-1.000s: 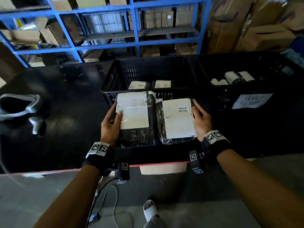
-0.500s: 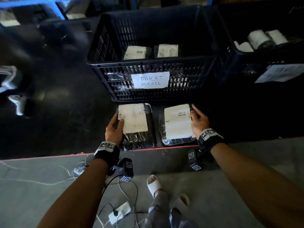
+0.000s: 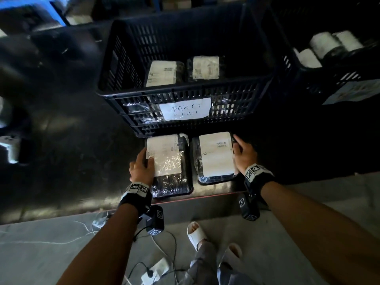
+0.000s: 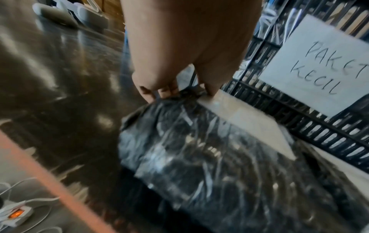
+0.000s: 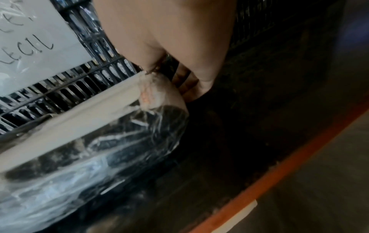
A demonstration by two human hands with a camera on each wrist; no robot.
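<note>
1. The left parcel (image 3: 169, 164), black, wrapped in clear film and bearing a white label on top, lay flat on the table (image 3: 61, 161) near its front edge, just in front of the black slatted crate (image 3: 185, 91)
2. The right parcel (image 3: 216, 157), of the same kind, lay flat just beside it, with a narrow gap between the two
3. The left hand (image 3: 141, 167) gripped the left parcel by its left edge, thumb on the label and fingers curled down over the side
4. The right hand (image 3: 243, 155) gripped the right parcel by its right edge, thumb at the label's rim and fingers curled down along the side toward the table
5. On the crate's near wall hung a paper sign (image 3: 185, 109) reading "PAKET KECIL"; two labelled parcels (image 3: 162, 74) lay inside the crate
6. A second crate (image 3: 304, 79) stood to the right, holding white rolls (image 3: 324, 44)
7. On the floor (image 3: 41, 254) below the table's red edge lay a power strip (image 3: 152, 272) with cables, near the person's pale sandals (image 3: 196, 233)
</note>
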